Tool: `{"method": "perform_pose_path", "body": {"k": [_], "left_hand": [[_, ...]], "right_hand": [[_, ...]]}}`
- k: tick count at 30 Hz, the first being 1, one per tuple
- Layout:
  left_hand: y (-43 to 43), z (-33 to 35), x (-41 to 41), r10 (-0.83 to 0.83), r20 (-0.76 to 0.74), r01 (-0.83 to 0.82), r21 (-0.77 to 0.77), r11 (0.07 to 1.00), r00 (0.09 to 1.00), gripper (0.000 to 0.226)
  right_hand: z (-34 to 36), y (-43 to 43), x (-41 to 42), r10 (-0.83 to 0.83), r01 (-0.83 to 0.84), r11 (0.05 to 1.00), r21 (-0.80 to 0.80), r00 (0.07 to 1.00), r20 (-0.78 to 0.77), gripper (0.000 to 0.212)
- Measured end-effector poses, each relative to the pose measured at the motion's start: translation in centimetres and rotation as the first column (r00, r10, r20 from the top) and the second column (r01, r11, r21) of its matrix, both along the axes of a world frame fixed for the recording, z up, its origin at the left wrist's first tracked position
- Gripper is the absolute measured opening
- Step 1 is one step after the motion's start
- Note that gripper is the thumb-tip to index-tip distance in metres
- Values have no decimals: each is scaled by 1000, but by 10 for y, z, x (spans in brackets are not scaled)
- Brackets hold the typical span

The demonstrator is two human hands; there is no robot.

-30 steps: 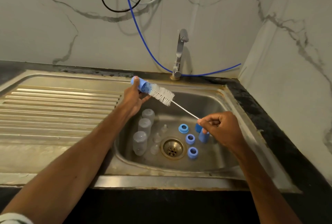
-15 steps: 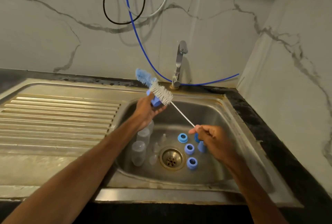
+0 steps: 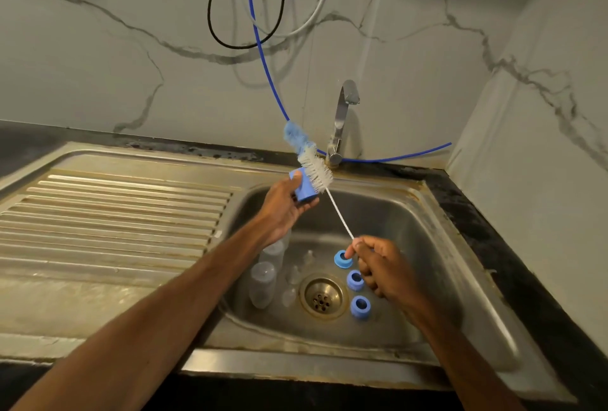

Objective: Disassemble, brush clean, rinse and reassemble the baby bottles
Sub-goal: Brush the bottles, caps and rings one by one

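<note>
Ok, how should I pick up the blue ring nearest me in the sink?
Probably from above. The ring sits on the sink floor with its hole facing up, so put a finger inside and pinch the wall against the thumb outside. Come in from its right side, away from the drain.
</note>
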State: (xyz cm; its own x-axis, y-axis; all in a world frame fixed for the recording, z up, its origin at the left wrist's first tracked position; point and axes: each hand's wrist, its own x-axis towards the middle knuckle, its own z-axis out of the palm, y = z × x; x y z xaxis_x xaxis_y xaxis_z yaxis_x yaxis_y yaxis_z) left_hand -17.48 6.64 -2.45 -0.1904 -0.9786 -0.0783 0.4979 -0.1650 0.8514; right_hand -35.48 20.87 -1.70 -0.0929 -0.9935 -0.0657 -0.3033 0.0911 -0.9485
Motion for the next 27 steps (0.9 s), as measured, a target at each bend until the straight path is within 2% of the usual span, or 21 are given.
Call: {"method": "perform_pose_path", "body": {"k": [5,9,14,19,24,27], "left_hand": [[-6,-1,9,102,-41,-100,58,993,994,40],[17,1,-24,35,95,-43,77,996,995,37],[0,3,-4,141,38,-144,94,985,989,30],[20,2,-31,72,155,-83,62,995,985,34],[4,4,-4,146,12,-146,103,984,989,27],[15,2,-19,82,133,-94,86,992,988,30]], "right_hand": [[-14,6,3,34,-32,999,22,995,-91,32],[-12,-9,7,-40,37,998,-43,997,-63,31],[-27,0,6,2,-15,997,-72,984,-180,32],[-20,-15,9,-78,63,990,-123,990,-115,29],[-26,4,10,11,-20,999,-47,985,-171,32],[-22,-9,9,-60,51,996,-76,991,-117,29]]}}
